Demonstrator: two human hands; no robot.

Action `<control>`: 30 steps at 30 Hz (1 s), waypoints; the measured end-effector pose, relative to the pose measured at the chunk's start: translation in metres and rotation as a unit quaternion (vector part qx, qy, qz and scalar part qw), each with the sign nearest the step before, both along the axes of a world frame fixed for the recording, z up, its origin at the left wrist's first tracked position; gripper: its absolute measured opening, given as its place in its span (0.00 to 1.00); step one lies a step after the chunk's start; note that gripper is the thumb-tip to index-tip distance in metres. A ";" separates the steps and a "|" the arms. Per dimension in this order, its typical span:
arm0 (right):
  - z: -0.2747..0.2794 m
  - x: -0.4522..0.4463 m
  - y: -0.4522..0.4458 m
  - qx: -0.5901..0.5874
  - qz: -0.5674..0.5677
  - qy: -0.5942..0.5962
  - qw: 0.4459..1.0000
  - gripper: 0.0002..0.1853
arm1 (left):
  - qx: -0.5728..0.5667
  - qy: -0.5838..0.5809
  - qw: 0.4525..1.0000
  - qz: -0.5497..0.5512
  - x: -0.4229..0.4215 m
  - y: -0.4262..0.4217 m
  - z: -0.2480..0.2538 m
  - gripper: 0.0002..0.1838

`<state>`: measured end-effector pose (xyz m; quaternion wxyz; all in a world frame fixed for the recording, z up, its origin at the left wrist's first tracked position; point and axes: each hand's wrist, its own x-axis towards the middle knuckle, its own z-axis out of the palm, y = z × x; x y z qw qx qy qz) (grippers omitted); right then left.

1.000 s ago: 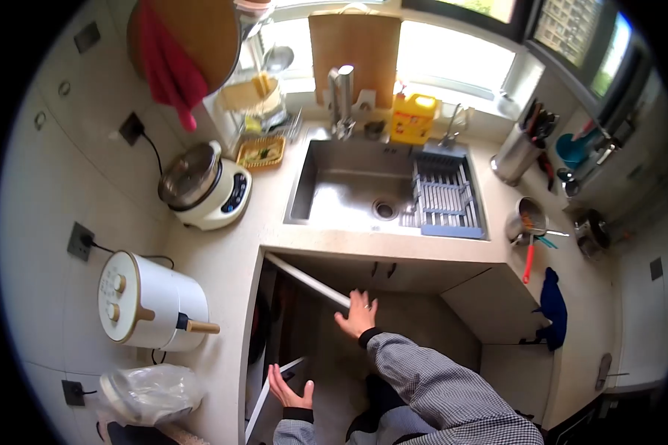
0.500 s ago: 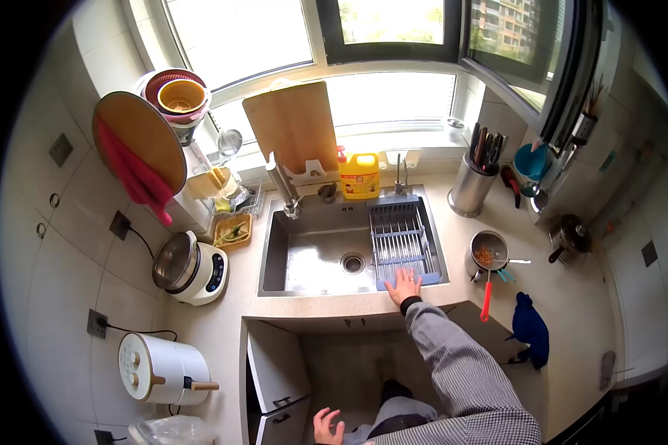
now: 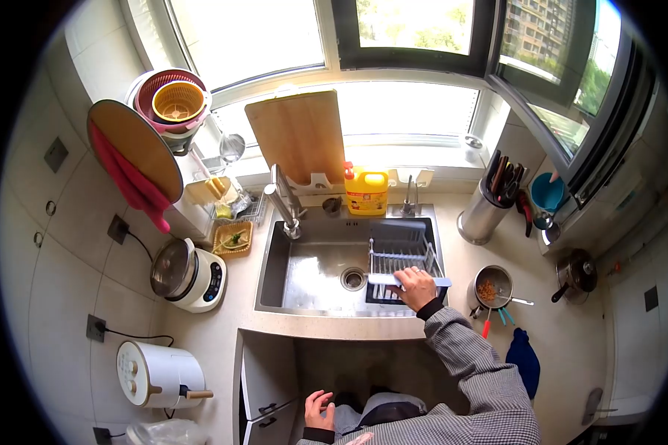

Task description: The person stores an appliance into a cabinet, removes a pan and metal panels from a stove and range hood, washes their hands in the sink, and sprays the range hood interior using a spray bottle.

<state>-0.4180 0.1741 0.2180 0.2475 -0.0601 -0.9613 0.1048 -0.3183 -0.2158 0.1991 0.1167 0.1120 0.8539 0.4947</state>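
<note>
My right hand [image 3: 417, 288] is closed over the pale front rail of a dish drying rack [image 3: 397, 245] at the right side of the sink [image 3: 315, 305]. The rack's front end is tilted up, while its back part rests near the sink's rear edge. My left hand [image 3: 319, 411] hangs low by my lap, fingers apart and a little bent, with nothing in it. The sink's drain [image 3: 352, 279] shows just left of the rack.
A yellow bottle [image 3: 367, 194] and a faucet [image 3: 278, 196] stand behind the sink. Right of it are a strainer [image 3: 495, 282] over a pot, a knife holder [image 3: 479, 216] and a blue cloth [image 3: 523, 363]. A white cooker [image 3: 163, 374] stands left; an open window sash [image 3: 549, 81] juts inward.
My right hand, flat on the rack's front rail before, has closed on it. The rail has come up and the rack tilts. My left hand has moved slightly up and left.
</note>
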 end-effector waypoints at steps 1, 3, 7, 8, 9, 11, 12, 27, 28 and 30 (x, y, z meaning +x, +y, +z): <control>0.015 -0.003 0.000 -0.043 -0.024 0.047 0.998 0.19 | 0.029 -0.005 0.999 -0.011 -0.011 0.002 -0.007 0.13; 0.043 -0.006 -0.004 -0.268 -0.122 0.059 0.954 0.19 | 0.092 -0.038 0.994 -0.038 -0.032 0.015 -0.010 0.14; 0.033 -0.013 -0.021 -0.511 -0.155 0.133 0.835 0.19 | 0.133 -0.002 0.979 -0.152 -0.100 0.098 0.024 0.23; 0.017 -0.020 -0.028 -0.551 -0.138 0.149 0.809 0.18 | 0.169 0.035 0.967 -0.187 -0.117 0.124 0.024 0.32; 0.015 -0.027 -0.039 -0.586 -0.067 0.216 0.778 0.17 | 0.145 0.094 0.959 -0.225 -0.130 0.149 0.041 0.42; 0.029 -0.032 -0.062 -0.507 -0.046 0.241 0.826 0.16 | 0.098 0.240 0.936 -0.238 -0.148 0.192 0.059 0.50; 0.035 -0.038 -0.070 -0.667 -0.037 0.216 0.712 0.17 | 0.160 0.205 0.945 -0.199 -0.155 0.204 0.041 0.55; 0.019 0.258 0.047 -0.074 -0.517 0.194 0.831 0.27 | 0.092 0.215 0.967 -0.097 -0.188 0.222 0.048 0.55; -0.019 0.296 0.071 -0.059 -0.629 0.105 0.768 0.28 | 0.111 0.178 0.975 -0.072 -0.193 0.220 0.056 0.55; -0.066 0.352 0.099 -0.179 -0.772 -0.040 0.609 0.33 | 0.127 0.201 0.969 -0.069 -0.217 0.205 0.040 0.55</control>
